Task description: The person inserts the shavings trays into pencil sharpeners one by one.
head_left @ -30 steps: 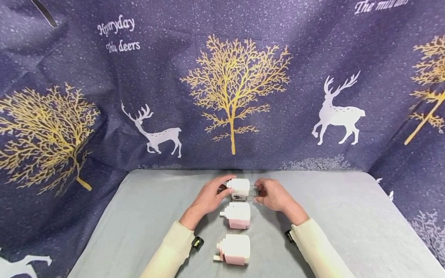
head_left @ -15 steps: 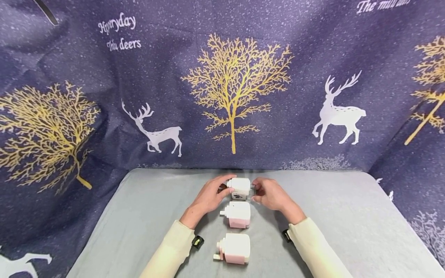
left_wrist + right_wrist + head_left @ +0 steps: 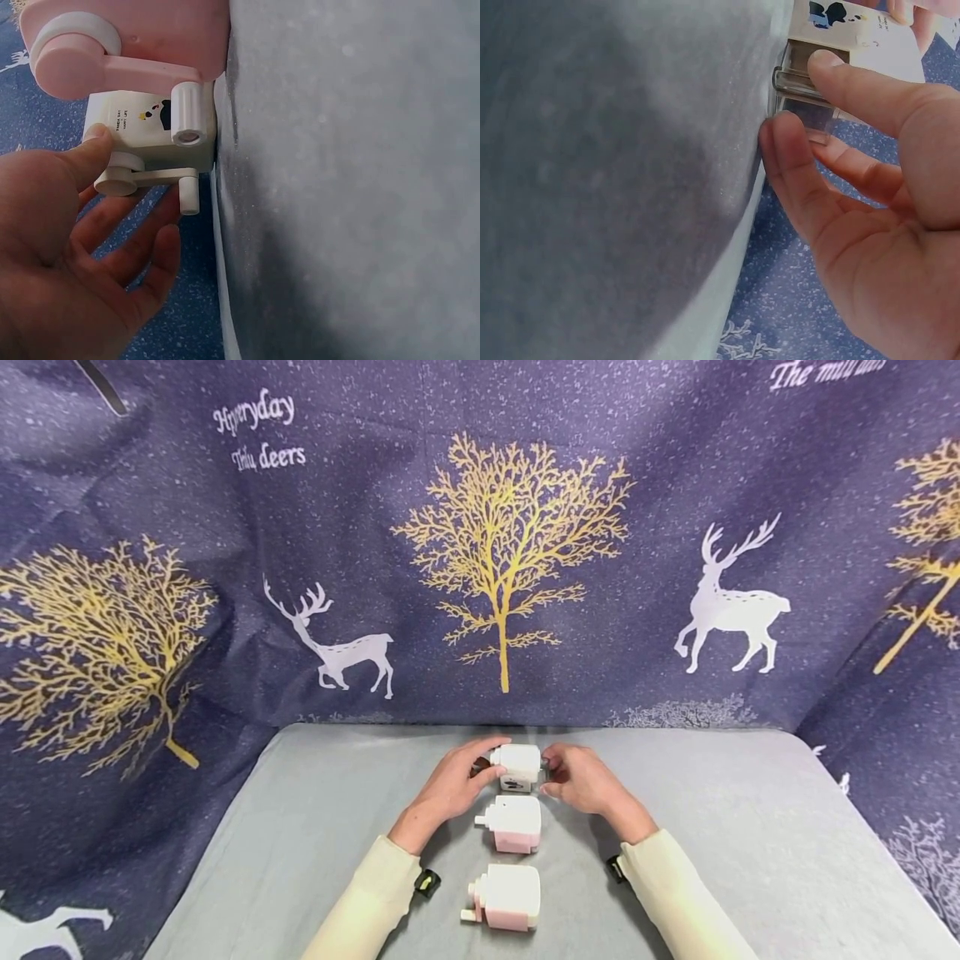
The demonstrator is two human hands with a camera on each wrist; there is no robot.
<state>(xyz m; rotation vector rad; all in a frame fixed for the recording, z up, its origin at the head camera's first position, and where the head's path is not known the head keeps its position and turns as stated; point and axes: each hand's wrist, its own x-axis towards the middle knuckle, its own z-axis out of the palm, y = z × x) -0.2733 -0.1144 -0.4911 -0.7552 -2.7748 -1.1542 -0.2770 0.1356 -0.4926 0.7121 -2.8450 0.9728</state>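
Observation:
A cream hand-crank pencil sharpener (image 3: 519, 762) with a small black print stands at the back of the table. My left hand (image 3: 453, 783) holds its crank side, thumb on the near edge and fingers reaching behind. In the left wrist view, its crank (image 3: 161, 178) hangs beside those fingers. From the other side, my right hand (image 3: 587, 782) pinches a clear drawer (image 3: 810, 118) with a metal-looking bar, most of it inside the body. Some right fingertips curl under the drawer's outer end. Part of the drawer is hidden behind the thumb.
Two pink-and-white crank sharpeners, a middle one (image 3: 516, 827) and a nearer one (image 3: 512, 897), stand in line before the cream one, cranks to the left. A grey cloth covers the table (image 3: 322, 827). A dark blue printed curtain (image 3: 585, 677) hangs behind.
My right hand has moved slightly left, and the clear drawer has slid further into the cream sharpener. The left hand and the pink sharpeners have stayed in place.

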